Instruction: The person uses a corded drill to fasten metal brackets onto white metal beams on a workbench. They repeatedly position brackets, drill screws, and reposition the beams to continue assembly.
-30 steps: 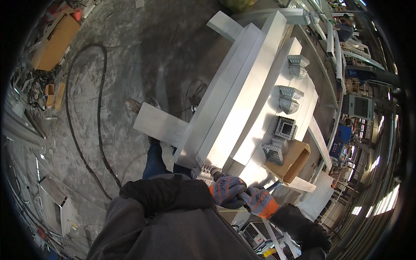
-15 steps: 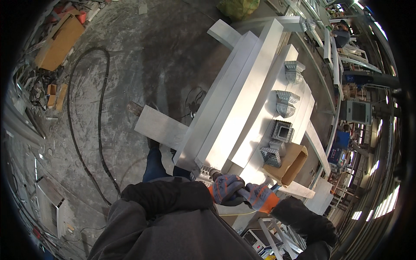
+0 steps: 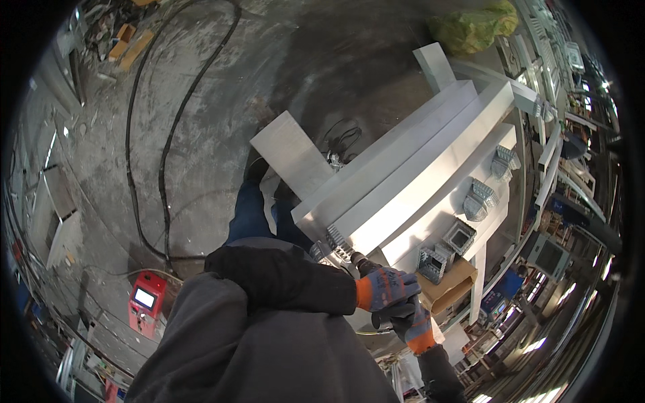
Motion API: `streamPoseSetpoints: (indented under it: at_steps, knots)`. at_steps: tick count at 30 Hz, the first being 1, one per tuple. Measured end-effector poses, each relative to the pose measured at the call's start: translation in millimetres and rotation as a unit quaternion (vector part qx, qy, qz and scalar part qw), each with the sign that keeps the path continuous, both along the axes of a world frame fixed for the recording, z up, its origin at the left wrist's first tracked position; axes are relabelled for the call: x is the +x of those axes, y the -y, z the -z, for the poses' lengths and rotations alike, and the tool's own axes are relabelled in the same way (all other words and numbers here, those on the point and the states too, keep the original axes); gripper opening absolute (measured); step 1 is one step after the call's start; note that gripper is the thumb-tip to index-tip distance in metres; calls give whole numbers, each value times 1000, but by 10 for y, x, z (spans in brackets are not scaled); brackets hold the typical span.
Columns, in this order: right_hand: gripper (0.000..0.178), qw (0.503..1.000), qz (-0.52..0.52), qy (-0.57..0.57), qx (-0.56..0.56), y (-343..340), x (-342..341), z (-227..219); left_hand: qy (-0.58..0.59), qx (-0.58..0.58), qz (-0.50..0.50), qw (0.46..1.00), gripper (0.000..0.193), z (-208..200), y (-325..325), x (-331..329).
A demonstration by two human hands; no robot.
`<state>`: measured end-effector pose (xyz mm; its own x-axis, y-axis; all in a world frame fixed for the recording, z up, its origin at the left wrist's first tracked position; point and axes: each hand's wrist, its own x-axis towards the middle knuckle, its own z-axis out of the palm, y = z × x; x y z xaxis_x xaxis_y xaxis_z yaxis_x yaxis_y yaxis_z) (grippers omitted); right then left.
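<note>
My left hand (image 3: 392, 289), in a grey and orange glove, is closed around a dark cylindrical tool (image 3: 363, 264). The tool's narrower end points at a ribbed metal end fitting (image 3: 338, 243) at the near end of a silver-white rectangular beam (image 3: 410, 191). Whether tool and fitting touch, I cannot tell. My right hand (image 3: 418, 327), gloved alike, presses up against the left with its fingers curled; what it grips is mostly hidden. Several more ribbed square fittings, among them a hollow one (image 3: 459, 236), lie on the pale beam to the right, beside an open cardboard box (image 3: 449, 287).
Flat metal bars, one at the left (image 3: 293, 153), stick out beneath the beams. A black hose (image 3: 164, 168) loops over the floor. At lower left stands a red machine with a lit screen (image 3: 145, 299). A yellow-green sack (image 3: 476, 28) lies at the far side.
The view has turned, so the beams and fittings appear farther right and tilted more. The red machine has come into view. Both hands remain together near the beam's end.
</note>
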<state>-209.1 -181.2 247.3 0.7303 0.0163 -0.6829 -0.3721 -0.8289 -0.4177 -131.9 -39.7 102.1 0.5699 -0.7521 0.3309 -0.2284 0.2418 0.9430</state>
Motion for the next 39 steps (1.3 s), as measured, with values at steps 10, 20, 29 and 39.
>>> streamPoseSetpoints:
  at_steps: [10, 20, 29, 39]
  knots:
    - [50, 964, 247, -65, 80, -95, -181, 152, -154, -97, 25, 983, 47, 90, 115, -236]
    - [45, 995, -95, -42, -9, 13, 96, -29, -58, -34, 39, 997, 55, 61, -118, -49]
    - [51, 995, -37, -82, 37, 140, 116, 76, -56, -10, 27, 998, 66, 83, -42, -74]
    - [45, 997, -41, -58, -22, -103, 166, -80, -47, -63, -9, 997, 59, 120, -15, -144]
